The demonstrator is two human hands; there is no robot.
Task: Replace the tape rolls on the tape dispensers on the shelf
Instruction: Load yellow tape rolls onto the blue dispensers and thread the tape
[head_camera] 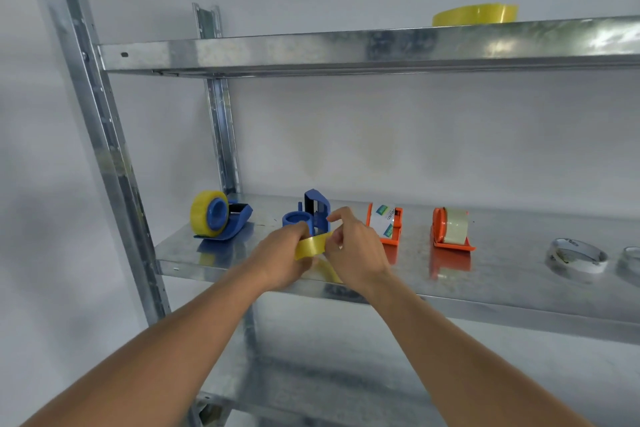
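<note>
Above the front edge of the metal shelf [242, 258], both hands hold a yellow tape roll [310, 246]. It is translucent, tilted, its band rising toward the right. The left hand [282, 258] fingers wrap its left side; the right hand [356, 250] fingers pinch its right edge. An empty blue dispenser [308, 215] stands just behind.
</note>
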